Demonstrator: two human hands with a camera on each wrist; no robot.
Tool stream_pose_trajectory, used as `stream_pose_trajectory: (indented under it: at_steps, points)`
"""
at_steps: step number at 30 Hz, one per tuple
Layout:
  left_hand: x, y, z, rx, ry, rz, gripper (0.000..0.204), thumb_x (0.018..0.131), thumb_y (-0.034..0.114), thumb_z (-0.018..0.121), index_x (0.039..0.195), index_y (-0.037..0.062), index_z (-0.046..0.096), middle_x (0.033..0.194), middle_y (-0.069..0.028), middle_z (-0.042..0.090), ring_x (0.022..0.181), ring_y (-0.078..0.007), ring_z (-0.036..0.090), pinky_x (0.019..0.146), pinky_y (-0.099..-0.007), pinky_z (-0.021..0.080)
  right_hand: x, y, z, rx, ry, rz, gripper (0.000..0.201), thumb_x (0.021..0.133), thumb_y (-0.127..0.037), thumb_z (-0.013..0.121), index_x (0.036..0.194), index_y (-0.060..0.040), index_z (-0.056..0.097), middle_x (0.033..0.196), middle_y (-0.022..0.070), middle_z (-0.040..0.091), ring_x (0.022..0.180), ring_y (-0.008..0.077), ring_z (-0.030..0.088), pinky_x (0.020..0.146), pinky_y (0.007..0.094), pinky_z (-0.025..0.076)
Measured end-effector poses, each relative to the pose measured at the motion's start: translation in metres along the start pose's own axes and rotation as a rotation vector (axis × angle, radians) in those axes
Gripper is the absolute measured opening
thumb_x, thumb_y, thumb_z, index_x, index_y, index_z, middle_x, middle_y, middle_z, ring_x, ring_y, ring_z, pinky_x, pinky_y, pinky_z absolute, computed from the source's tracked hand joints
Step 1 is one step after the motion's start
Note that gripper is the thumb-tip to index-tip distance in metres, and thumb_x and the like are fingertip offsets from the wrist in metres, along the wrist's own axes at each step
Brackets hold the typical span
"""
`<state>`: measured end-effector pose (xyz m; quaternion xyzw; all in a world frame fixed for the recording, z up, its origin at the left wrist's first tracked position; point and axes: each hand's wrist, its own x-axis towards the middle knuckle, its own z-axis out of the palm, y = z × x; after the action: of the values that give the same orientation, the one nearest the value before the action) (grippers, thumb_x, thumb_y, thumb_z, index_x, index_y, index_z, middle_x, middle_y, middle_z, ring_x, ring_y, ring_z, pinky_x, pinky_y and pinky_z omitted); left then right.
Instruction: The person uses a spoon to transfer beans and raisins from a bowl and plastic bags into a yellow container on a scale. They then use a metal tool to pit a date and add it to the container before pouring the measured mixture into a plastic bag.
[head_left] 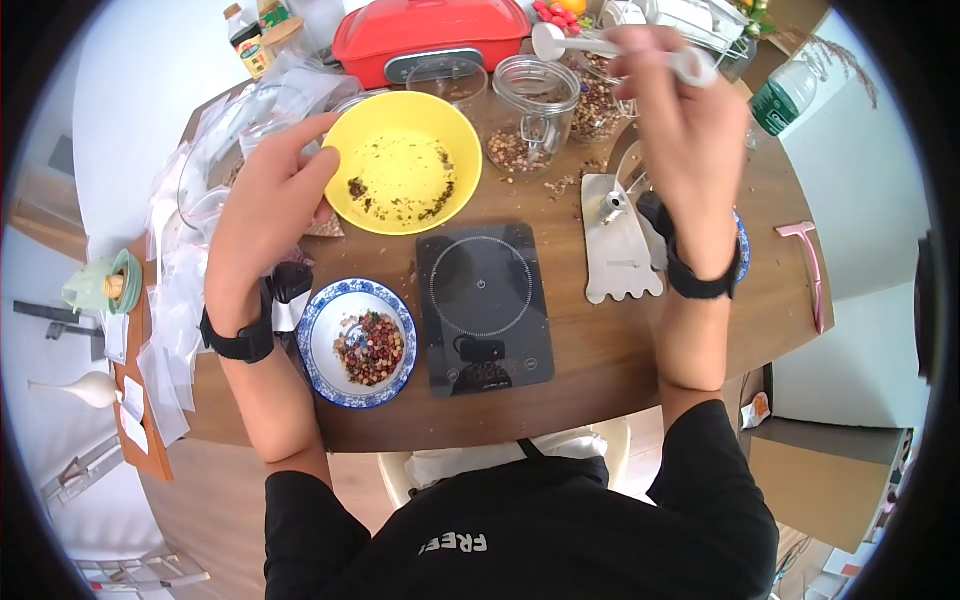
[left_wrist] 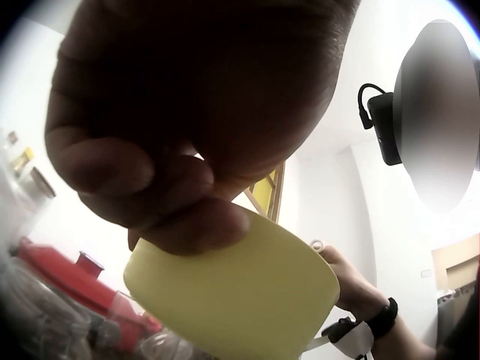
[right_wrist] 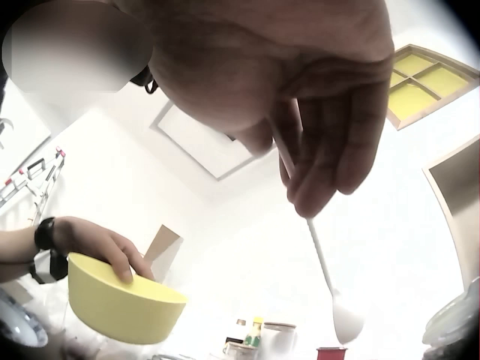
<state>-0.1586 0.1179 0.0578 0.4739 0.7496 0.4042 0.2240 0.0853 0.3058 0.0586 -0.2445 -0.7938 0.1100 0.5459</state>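
Observation:
My left hand point(head_left: 268, 192) grips the left rim of a yellow bowl point(head_left: 402, 165), with dark crumbs scattered over its inside. The left wrist view shows the fingers pressed to the bowl's outer wall. Up at the right, my right hand point(head_left: 688, 145) pinches a long-handled white spoon point(right_wrist: 347, 319). The scoop end points left, over the glass jars. A black kitchen scale point(head_left: 482, 345) lies below the yellow bowl. Beside it, a blue-and-white bowl point(head_left: 313, 345) holds mixed coloured beans or grains point(head_left: 370, 350).
An open clip-top jar point(head_left: 535, 95) with grains stands behind the scale. A red cooker point(head_left: 430, 40) sits at the back. Clear plastic bags point(head_left: 190, 225) crowd the left side. A metal plate point(head_left: 622, 250) lies under my right forearm, with a pink razor point(head_left: 812, 275) farther right.

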Motion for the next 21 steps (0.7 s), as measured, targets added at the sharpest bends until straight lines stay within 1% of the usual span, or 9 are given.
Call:
stream_pose_trajectory:
  at_steps: [1,2,5,9,12,14,16,18,21]
  points:
    - [0.0,0.0,0.0,0.013,-0.01,0.042,0.042,0.094,0.013,0.049,0.133,-0.0003,0.061,0.066,-0.001,0.06,0.054,-0.0063,0.051,0.053,-0.0239,0.042,-0.002,-0.014,-0.007,0.212,-0.018,0.041,0.036,0.107,-0.025,0.051,0.104,0.0034,0.073,0.083,0.0061,0.071,0.069,0.0105,0.064,0.066,0.0267,0.053]
    - [0.0,-0.001,0.0,0.026,-0.02,0.083,0.043,0.094,0.013,0.049,0.134,0.0,0.06,0.067,-0.0007,0.06,0.054,-0.0062,0.051,0.053,-0.0238,0.042,-0.003,-0.022,-0.014,0.296,-0.007,0.119,0.036,0.108,-0.022,0.047,0.106,0.0065,0.069,0.086,0.011,0.071,0.07,0.0145,0.066,0.067,0.0277,0.054]
    - [0.002,-0.007,0.001,0.037,-0.019,0.096,0.043,0.095,0.014,0.049,0.135,0.0051,0.06,0.065,-0.002,0.058,0.054,-0.0077,0.052,0.054,-0.0258,0.042,-0.004,-0.015,-0.028,0.771,-0.202,-0.047,0.032,0.108,-0.02,0.045,0.111,0.0074,0.062,0.086,0.0148,0.07,0.071,0.0196,0.069,0.066,0.0301,0.056]
    - [-0.006,0.001,0.007,0.213,0.009,0.188,0.041,0.094,0.015,0.051,0.134,0.0128,0.062,0.063,-0.0064,0.056,0.053,-0.0123,0.053,0.055,-0.0289,0.043,-0.013,-0.023,-0.013,0.671,-0.407,-0.041,0.029,0.107,-0.019,0.05,0.111,0.0068,0.064,0.09,0.015,0.071,0.076,0.0163,0.069,0.067,0.0272,0.057]
    - [-0.013,0.007,0.011,0.336,0.115,0.31,0.04,0.093,0.015,0.053,0.132,0.018,0.065,0.064,-0.0121,0.056,0.053,-0.0218,0.055,0.057,-0.0338,0.044,-0.01,-0.026,-0.005,0.69,-0.582,-0.128,0.026,0.103,-0.016,0.058,0.112,0.0067,0.065,0.091,0.0134,0.072,0.08,0.0145,0.07,0.068,0.026,0.057]
    - [-0.014,0.005,0.01,0.473,0.204,0.395,0.039,0.092,0.014,0.055,0.129,0.0177,0.066,0.067,-0.0159,0.059,0.057,-0.0297,0.057,0.059,-0.0372,0.047,-0.007,-0.024,-0.005,0.738,-0.593,-0.119,0.02,0.097,-0.011,0.065,0.107,0.0061,0.069,0.089,0.0128,0.071,0.078,0.0152,0.068,0.066,0.0268,0.056]
    - [-0.016,0.011,0.01,0.501,0.201,0.365,0.038,0.092,0.014,0.055,0.128,0.0174,0.067,0.068,-0.0167,0.059,0.059,-0.0316,0.058,0.06,-0.0385,0.047,-0.001,-0.022,-0.01,0.633,-0.758,-0.349,0.015,0.093,-0.007,0.068,0.101,0.0055,0.071,0.089,0.0132,0.07,0.073,0.0176,0.065,0.064,0.0286,0.052]
    - [-0.016,0.011,0.009,0.529,0.2,0.337,0.038,0.091,0.014,0.055,0.127,0.0171,0.067,0.068,-0.0176,0.06,0.062,-0.0334,0.059,0.061,-0.0399,0.048,-0.003,-0.025,-0.015,0.632,-0.743,-0.283,0.013,0.088,-0.005,0.07,0.097,0.0047,0.072,0.089,0.014,0.069,0.072,0.0202,0.063,0.063,0.0305,0.05]
    - [-0.013,0.005,0.009,0.564,0.199,0.385,0.036,0.091,0.015,0.055,0.125,0.0162,0.068,0.07,-0.0176,0.062,0.064,-0.0342,0.061,0.063,-0.0411,0.049,0.004,-0.025,-0.024,0.459,-0.671,-0.419,0.015,0.089,-0.007,0.07,0.098,0.0041,0.072,0.09,0.0134,0.069,0.077,0.0215,0.064,0.066,0.0295,0.049]
